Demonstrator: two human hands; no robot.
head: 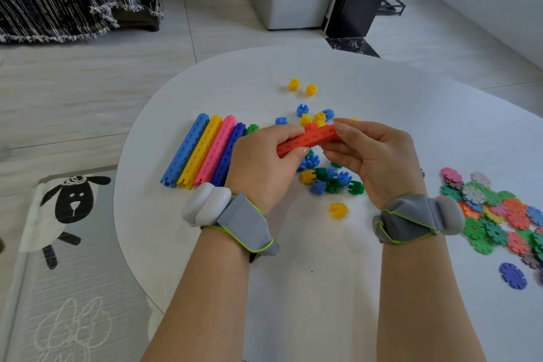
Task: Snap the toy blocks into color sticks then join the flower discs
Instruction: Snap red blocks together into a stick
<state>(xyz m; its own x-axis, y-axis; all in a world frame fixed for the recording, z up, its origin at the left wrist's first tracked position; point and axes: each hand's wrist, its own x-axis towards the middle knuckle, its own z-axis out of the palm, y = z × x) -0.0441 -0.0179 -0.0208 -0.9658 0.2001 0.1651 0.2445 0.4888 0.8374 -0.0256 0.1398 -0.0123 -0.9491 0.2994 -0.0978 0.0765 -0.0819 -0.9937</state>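
Both hands hold an orange block stick (308,138) above the white table (293,273). My left hand (261,161) grips its near left end and my right hand (373,153) pinches its far right end. Finished sticks lie side by side to the left: light blue (185,150), yellow (201,150), pink (216,150) and dark blue (230,150), with a green one (252,128) mostly hidden behind my left hand. Loose blue, yellow and green blocks (329,179) lie under the hands. Flower discs (496,214) are piled at the right.
Two yellow blocks (302,87) sit farther back on the table, and one yellow block (338,210) lies near my right wrist. A purple disc (512,275) lies apart at the right edge. A sheep-print mat (70,209) covers the floor at left.
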